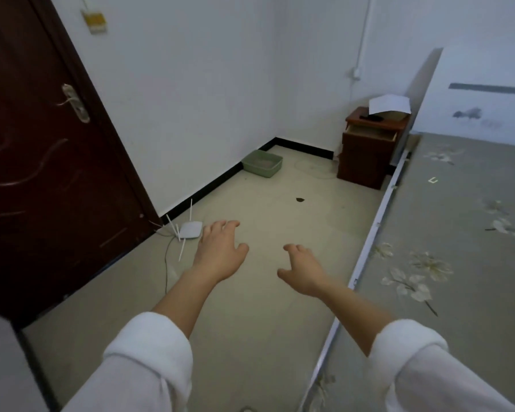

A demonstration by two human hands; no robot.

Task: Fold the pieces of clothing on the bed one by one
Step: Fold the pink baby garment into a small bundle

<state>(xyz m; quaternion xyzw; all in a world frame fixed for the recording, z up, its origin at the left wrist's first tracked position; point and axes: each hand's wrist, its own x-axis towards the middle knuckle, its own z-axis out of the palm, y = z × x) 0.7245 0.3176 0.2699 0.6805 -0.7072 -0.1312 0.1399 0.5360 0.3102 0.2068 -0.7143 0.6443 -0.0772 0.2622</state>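
Note:
The bed runs along the right side, covered by a grey sheet with pale flower prints. No piece of clothing shows on the visible part of it. My left hand and my right hand are stretched out over the floor, left of the bed's edge. Both hold nothing, with fingers spread and loosely bent. White sleeves are rolled up on both forearms.
A dark red door stands at the left. A white router with antennas lies on the floor by the wall. A green basin sits in the corner. A brown nightstand with an open drawer and papers stands by the bed's head.

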